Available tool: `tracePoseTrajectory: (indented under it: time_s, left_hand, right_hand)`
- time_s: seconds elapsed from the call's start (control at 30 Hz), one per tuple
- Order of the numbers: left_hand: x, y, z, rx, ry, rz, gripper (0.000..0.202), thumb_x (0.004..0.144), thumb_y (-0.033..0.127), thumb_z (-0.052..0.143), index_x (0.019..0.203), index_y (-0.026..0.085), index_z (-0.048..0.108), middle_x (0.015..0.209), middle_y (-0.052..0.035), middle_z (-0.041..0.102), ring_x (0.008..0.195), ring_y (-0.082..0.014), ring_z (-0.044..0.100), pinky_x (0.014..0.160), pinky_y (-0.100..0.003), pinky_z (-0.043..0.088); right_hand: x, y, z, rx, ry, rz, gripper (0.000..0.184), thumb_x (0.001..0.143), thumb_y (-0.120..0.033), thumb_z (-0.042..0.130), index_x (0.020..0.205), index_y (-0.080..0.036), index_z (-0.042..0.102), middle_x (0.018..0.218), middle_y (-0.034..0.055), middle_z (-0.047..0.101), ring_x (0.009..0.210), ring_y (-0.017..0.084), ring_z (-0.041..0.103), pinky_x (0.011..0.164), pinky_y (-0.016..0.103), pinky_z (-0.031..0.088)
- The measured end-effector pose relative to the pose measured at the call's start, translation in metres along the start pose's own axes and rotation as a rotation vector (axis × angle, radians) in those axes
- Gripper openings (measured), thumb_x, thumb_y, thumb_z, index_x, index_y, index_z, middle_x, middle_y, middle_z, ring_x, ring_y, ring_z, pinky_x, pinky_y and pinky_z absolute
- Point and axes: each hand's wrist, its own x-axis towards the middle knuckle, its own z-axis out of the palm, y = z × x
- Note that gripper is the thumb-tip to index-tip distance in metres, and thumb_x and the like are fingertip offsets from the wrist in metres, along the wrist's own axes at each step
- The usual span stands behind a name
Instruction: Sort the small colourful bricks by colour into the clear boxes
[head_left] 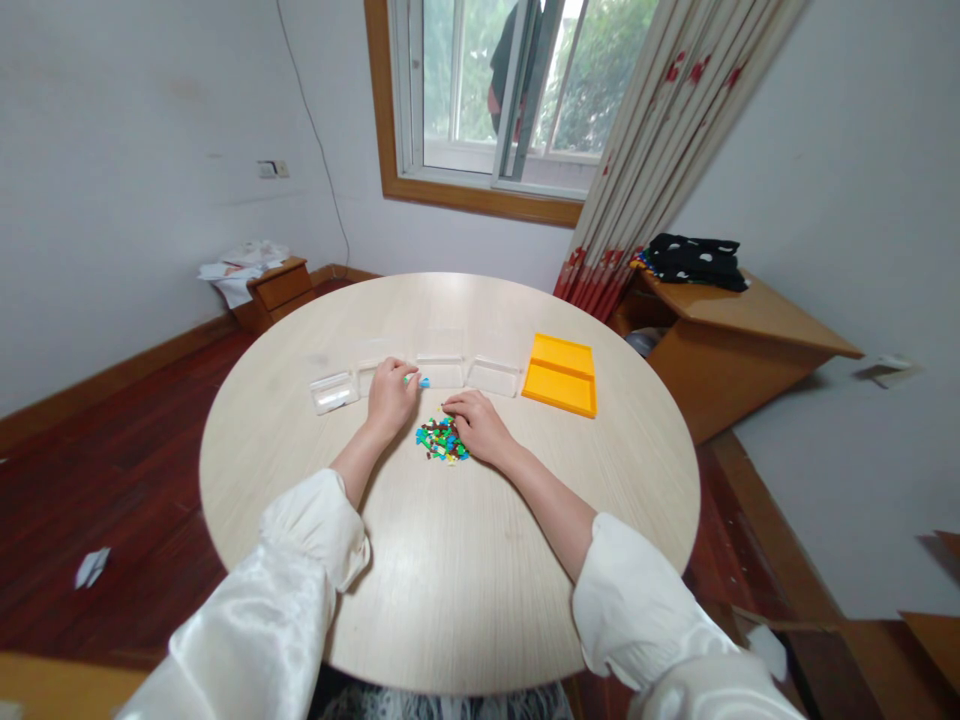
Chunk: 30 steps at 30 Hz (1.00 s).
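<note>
- While our left hand (390, 393) pinches a small blue piece (424, 382) at its fingertips, just in front of the row of clear boxes (440, 372), we judge a light pinch at the very tip best, so that the piece shows.
- Our right hand (476, 422) lies curled over the far edge of the pile of coloured bits (441, 440) near the middle of the table (450, 560). Whether its fingers hold a bit we cannot tell.
- We would lift one bit at a time from the pile's edge rather than rake through it, lest bits scatter.
- Wrists resting on the wood would steady both hands.
- An orange tray (561, 375) lies right of the boxes, apart from both hands.
</note>
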Motion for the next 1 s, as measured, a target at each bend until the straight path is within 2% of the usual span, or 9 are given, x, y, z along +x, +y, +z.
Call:
tracePoseTrajectory:
  time_s: [0.5,1.0]
  left_hand:
    - [0.0003,0.0023,-0.0020,-0.021,-0.014,-0.011,0.018,0.080,0.022,0.051,0.081,0.015,0.068,0.082,-0.0074,0.057,0.086,-0.0215,0.053,0.084,-0.036,0.042]
    - [-0.0001,0.0032,-0.0024,-0.019,-0.012,-0.006,0.013,0.078,0.023,0.055,0.068,0.017,0.061,0.075,-0.0048,0.055,0.081,-0.0204,0.053,0.078,-0.034,0.042]
  right_hand:
    - [-0.0002,0.0012,0.0009,0.010,0.037,-0.018,0.036,0.074,0.000,0.043,0.091,-0.016,0.070,0.100,0.0090,0.066,0.099,0.019,0.053,0.092,0.038,0.043]
    - [0.0001,0.0009,0.0005,0.023,0.049,-0.029,0.037,0.075,0.000,0.041,0.092,-0.016,0.070,0.101,0.0096,0.066,0.100,0.020,0.052,0.091,0.039,0.042]
